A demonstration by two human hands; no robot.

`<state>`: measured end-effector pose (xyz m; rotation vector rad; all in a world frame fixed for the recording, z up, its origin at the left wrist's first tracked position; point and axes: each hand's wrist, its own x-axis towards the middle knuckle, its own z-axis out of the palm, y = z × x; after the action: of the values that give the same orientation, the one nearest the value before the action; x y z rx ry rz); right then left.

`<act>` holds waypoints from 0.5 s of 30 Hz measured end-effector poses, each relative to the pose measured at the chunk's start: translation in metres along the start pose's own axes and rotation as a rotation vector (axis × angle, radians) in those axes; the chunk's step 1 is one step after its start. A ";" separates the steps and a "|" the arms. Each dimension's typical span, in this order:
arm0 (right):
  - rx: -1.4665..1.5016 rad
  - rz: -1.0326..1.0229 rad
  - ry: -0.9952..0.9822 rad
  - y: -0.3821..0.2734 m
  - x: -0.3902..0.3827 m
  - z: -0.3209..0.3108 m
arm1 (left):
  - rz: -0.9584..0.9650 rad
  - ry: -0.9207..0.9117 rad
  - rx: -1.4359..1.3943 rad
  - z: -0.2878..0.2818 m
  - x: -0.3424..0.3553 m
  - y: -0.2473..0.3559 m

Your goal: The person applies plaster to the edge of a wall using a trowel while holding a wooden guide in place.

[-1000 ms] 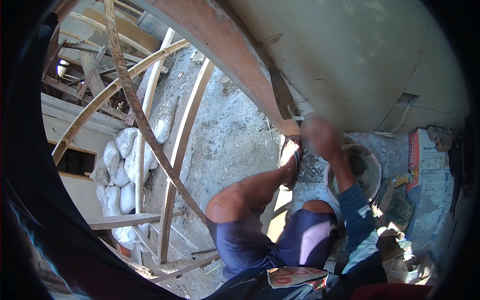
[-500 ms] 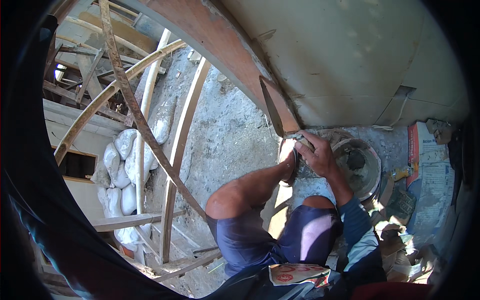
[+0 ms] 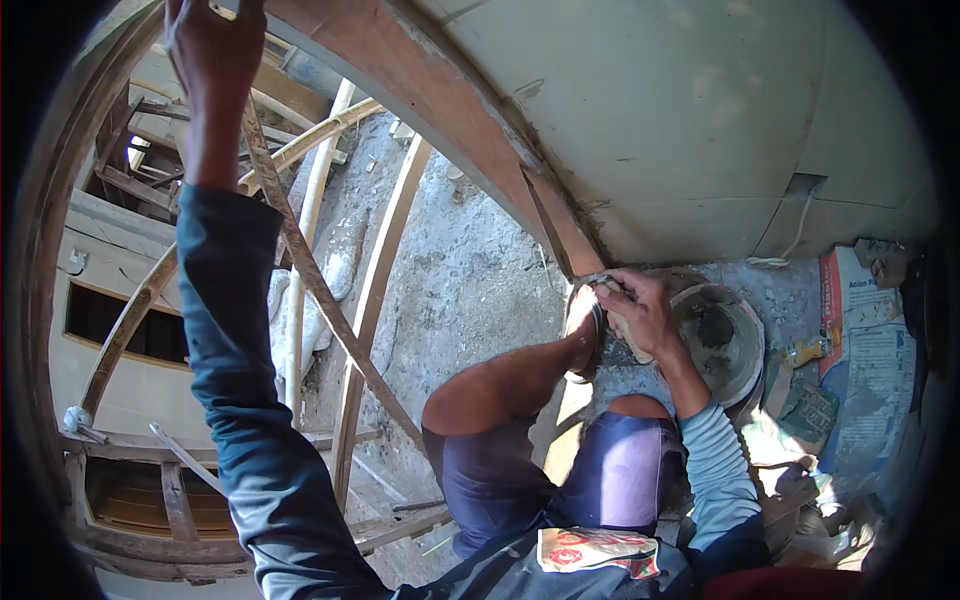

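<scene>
My right hand [image 3: 635,310] grips the handle of a trowel, whose long dark blade [image 3: 548,225] lies against the pinkish board [image 3: 460,110] at the foot of the tiled wall, beside my foot. Just right of that hand is a bucket [image 3: 735,335] with grey mortar-like material inside. My left hand [image 3: 215,40] is raised high at the upper left near a wooden frame; its fingertips are cut off by the top edge, so what they touch is unclear.
Crossed poles and timbers [image 3: 385,250] stand at my left over a rough cement floor [image 3: 460,270], with pale sacks [image 3: 340,240] behind them. A tiled wall [image 3: 700,120] rises ahead. At the right lie an opened paper sack [image 3: 865,400] and assorted debris [image 3: 800,510].
My left arm has come up into view at the upper left. Since one second ago the trowel blade has come against the board; my right hand has moved slightly down from its earlier position.
</scene>
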<state>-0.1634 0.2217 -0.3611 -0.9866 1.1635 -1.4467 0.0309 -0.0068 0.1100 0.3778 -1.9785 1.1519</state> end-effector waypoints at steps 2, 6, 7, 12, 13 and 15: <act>-0.027 0.050 0.031 0.003 -0.004 -0.011 | -0.165 -0.035 -0.104 0.026 -0.076 0.090; -0.053 0.021 0.003 -0.011 -0.003 -0.006 | -0.281 -0.329 -0.171 0.032 -0.165 0.185; -0.092 0.022 0.004 -0.013 -0.003 -0.009 | -0.316 -0.352 -0.172 0.039 -0.173 0.197; -0.280 -0.156 -0.004 -0.043 -0.007 -0.031 | -0.353 -0.300 -0.197 0.057 -0.178 0.206; -0.281 -0.150 -0.011 -0.055 -0.002 -0.034 | -0.352 -0.311 -0.179 0.057 -0.178 0.205; -0.474 -0.489 0.164 -0.072 0.007 -0.043 | -0.356 -0.347 -0.186 0.056 -0.176 0.213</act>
<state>-0.2205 0.2257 -0.2996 -1.5873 1.4965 -1.6891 -0.0113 0.0394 -0.1652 0.8388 -2.1775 0.7045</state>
